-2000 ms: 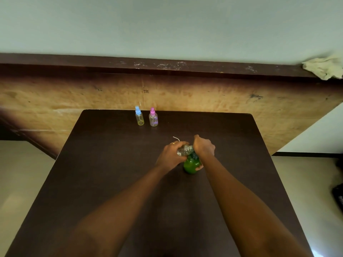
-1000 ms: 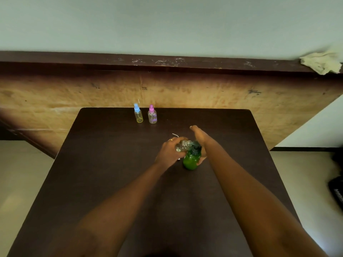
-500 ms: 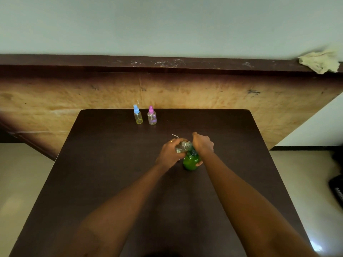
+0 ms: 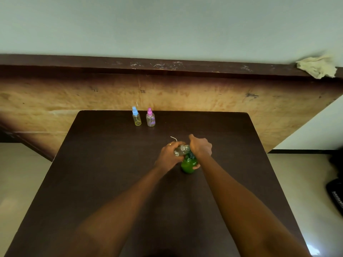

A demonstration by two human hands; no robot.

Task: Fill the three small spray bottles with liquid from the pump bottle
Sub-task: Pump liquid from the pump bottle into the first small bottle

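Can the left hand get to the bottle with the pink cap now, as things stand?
Likely not yet. The way over the table to the pink-capped bottle looks free, but the left hand grips a small clear bottle at the green pump bottle; it must set that down first.

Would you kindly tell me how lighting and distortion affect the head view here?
Head view: wide-angle distortion slants the wall ledge; light is dim, soft; the clear spray bottle in the left hand looks blurred; the green pump bottle under the right hand is legible.
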